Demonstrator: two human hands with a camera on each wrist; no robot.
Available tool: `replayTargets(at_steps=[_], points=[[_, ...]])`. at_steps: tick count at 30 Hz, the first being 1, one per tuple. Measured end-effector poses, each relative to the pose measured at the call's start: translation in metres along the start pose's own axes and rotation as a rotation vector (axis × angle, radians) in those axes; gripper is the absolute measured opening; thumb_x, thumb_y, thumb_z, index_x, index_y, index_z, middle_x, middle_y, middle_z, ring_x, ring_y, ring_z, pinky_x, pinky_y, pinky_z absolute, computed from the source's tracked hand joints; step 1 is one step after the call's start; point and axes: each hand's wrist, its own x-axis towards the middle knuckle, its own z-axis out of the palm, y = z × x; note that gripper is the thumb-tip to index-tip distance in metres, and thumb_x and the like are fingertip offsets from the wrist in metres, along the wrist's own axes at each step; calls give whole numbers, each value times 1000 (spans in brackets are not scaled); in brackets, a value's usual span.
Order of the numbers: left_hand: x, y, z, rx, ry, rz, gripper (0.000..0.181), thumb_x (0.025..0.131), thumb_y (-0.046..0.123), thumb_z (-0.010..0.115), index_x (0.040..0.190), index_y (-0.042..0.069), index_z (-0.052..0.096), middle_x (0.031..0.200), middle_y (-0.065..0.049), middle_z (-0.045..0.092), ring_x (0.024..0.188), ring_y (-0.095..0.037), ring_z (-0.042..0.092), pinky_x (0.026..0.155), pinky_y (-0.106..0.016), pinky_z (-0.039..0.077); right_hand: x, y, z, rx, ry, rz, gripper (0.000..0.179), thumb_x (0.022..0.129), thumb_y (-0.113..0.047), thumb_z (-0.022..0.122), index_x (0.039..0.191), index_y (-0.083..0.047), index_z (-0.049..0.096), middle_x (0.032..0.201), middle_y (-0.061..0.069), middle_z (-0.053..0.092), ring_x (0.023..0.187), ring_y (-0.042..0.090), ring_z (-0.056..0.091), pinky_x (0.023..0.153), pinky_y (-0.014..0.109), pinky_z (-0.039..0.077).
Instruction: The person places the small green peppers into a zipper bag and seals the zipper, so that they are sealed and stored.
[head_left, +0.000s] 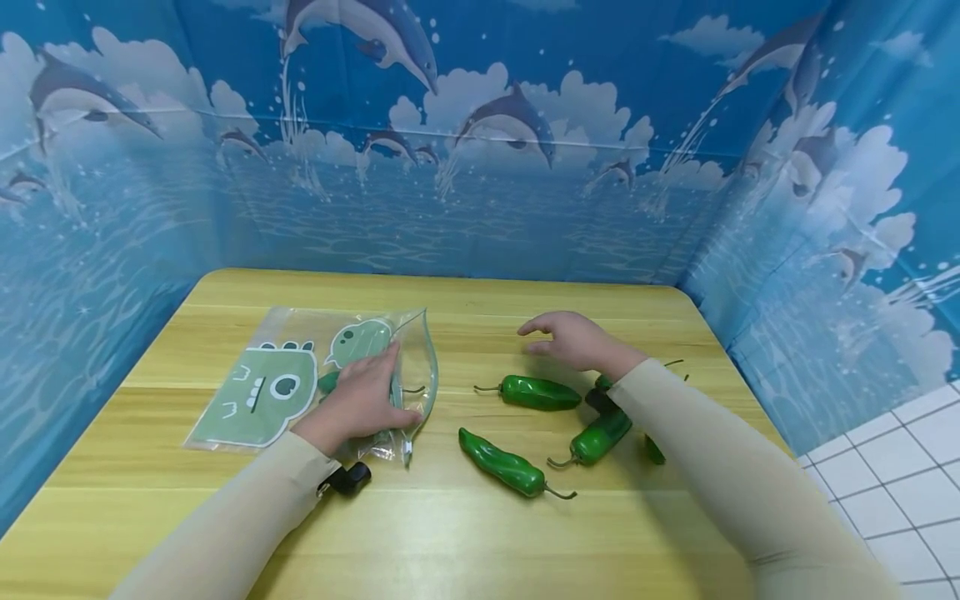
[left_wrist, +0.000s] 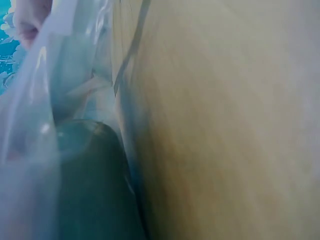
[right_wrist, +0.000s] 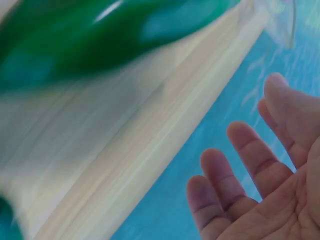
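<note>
In the head view, my left hand [head_left: 360, 396] holds a clear zip bag [head_left: 281, 392] with a green cartoon print near its gaping mouth, thumb and fingers spread apart. A green chili pepper [left_wrist: 95, 185] shows through the plastic in the left wrist view; its stem pokes out past the hand in the head view. My right hand [head_left: 570, 340] hovers behind the loose peppers, fingers loosely bent and holding nothing. Nearest to it lies a green chili pepper [head_left: 540, 392], with a second chili pepper [head_left: 502, 464] in front of that one.
Another chili pepper [head_left: 600, 437] lies by the right forearm, and more peppers [head_left: 654, 451] are partly hidden under the sleeve. The wooden table [head_left: 420, 533] meets a dolphin-printed curtain [head_left: 480, 208] at its back and sides. White tiles [head_left: 900, 467] show at the right.
</note>
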Motion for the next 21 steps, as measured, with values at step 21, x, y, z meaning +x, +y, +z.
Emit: replayTargets(at_steps=[21], points=[[9,-4,4,-17,0,-23,131,78,62,84,169,3,11,173,-19,27,157,-45,29,129,-63,17,-77,120,-30,42,-159,102,60,101,-33,71,155,-12,55,158,24,51,147,54,42,112,67,45]])
